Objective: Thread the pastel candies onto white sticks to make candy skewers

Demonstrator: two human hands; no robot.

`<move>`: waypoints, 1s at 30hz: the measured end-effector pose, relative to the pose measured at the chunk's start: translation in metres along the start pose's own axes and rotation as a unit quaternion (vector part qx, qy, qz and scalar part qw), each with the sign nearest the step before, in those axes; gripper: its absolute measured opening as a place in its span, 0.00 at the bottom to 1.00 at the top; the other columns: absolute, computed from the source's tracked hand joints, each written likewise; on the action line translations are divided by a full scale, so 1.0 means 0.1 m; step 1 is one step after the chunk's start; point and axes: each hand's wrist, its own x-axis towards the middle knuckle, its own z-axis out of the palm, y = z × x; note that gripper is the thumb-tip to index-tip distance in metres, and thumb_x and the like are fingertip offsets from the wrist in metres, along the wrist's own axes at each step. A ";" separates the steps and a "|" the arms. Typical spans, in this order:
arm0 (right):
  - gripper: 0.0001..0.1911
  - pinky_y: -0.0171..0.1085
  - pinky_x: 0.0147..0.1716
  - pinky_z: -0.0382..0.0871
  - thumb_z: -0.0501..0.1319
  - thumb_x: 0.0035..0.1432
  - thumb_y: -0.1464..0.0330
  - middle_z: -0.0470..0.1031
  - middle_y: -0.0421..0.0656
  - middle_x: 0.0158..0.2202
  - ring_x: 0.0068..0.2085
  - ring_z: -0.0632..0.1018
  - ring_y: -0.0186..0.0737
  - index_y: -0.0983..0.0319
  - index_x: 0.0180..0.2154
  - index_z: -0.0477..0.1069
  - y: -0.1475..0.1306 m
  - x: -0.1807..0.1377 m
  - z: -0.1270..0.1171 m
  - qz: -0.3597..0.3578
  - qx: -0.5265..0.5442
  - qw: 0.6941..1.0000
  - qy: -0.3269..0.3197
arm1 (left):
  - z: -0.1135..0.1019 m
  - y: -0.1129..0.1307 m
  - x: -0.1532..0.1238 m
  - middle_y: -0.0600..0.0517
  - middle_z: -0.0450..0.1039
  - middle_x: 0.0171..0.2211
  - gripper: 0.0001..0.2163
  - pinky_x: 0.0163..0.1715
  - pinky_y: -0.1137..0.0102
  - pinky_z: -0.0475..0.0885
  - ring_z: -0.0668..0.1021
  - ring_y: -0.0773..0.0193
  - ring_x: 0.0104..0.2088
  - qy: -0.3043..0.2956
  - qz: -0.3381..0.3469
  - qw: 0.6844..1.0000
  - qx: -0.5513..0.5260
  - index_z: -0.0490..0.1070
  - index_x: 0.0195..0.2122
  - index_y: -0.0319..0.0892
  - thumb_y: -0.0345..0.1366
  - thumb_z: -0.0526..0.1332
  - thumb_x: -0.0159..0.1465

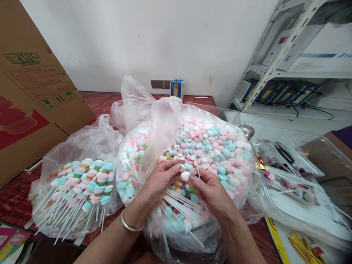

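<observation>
Over a big clear plastic bag full of loose pink, blue and white round candies, my left hand and my right hand meet. Both are pinched together around a white candy piece and a thin white stick. A silver bangle circles my left wrist. More white sticks lie in the bag under my hands.
A second clear bag at the left holds several finished candy lollipops on sticks. A brown cardboard box stands far left. Plastic packets and sticks lie on the right, gold twist ties lower right, metal shelving behind.
</observation>
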 end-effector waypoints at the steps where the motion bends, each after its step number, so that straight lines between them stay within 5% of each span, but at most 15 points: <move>1: 0.18 0.30 0.18 0.52 0.62 0.60 0.52 0.59 0.31 0.19 0.19 0.55 0.28 0.60 0.34 0.73 -0.01 -0.01 0.02 -0.004 0.012 1.000 0.003 | 0.02 0.00 -0.01 0.50 0.80 0.31 0.18 0.35 0.72 0.77 0.80 0.65 0.32 -0.006 0.000 1.000 0.002 0.82 0.37 0.38 0.43 0.78 0.49; 7: 0.13 0.34 0.34 0.69 0.66 0.58 0.57 0.74 0.39 0.29 0.33 0.73 0.37 0.60 0.33 0.76 -0.03 0.02 0.06 -0.047 0.031 0.998 0.035 | 0.06 0.00 -0.10 0.45 0.82 0.39 0.21 0.40 0.67 0.77 0.82 0.58 0.38 -0.054 0.013 0.997 0.052 0.82 0.41 0.38 0.51 0.71 0.56; 12: 0.12 0.36 0.35 0.70 0.64 0.61 0.57 0.77 0.40 0.32 0.34 0.75 0.38 0.60 0.36 0.75 0.05 0.02 0.11 -0.054 0.014 0.997 0.060 | 0.04 -0.03 -0.15 0.46 0.82 0.44 0.25 0.49 0.66 0.75 0.81 0.57 0.45 -0.084 0.040 0.987 0.130 0.78 0.52 0.41 0.41 0.75 0.54; 17: 0.12 0.36 0.36 0.70 0.62 0.63 0.57 0.78 0.40 0.34 0.35 0.76 0.39 0.59 0.36 0.73 0.03 -0.04 0.12 -0.058 -0.035 0.993 0.095 | 0.04 -0.08 -0.12 0.46 0.82 0.40 0.23 0.44 0.65 0.78 0.82 0.57 0.42 -0.049 0.066 0.986 0.142 0.79 0.50 0.39 0.40 0.74 0.54; 20: 0.12 0.35 0.37 0.69 0.56 0.68 0.58 0.77 0.40 0.35 0.36 0.76 0.40 0.57 0.42 0.73 -0.03 -0.21 0.08 -0.076 -0.154 0.979 0.114 | 0.01 -0.09 -0.08 0.49 0.82 0.36 0.21 0.35 0.69 0.78 0.82 0.61 0.34 -0.002 0.071 0.985 0.154 0.79 0.49 0.39 0.38 0.72 0.55; 25: 0.15 0.34 0.30 0.66 0.51 0.70 0.58 0.75 0.39 0.27 0.29 0.75 0.40 0.56 0.39 0.73 -0.04 -0.56 0.02 -0.051 -0.255 0.965 -0.005 | -0.06 -0.09 0.00 0.52 0.80 0.30 0.20 0.24 0.75 0.72 0.79 0.66 0.27 0.068 0.097 0.979 0.167 0.77 0.49 0.39 0.35 0.71 0.54; 30: 0.16 0.34 0.28 0.65 0.52 0.69 0.58 0.76 0.39 0.26 0.28 0.74 0.40 0.56 0.30 0.69 -0.08 -0.64 0.07 -0.055 -0.235 0.970 -0.004 | -0.03 -0.11 -0.01 0.55 0.79 0.26 0.18 0.32 0.70 0.77 0.81 0.63 0.31 0.074 0.112 0.977 0.167 0.77 0.47 0.40 0.33 0.70 0.54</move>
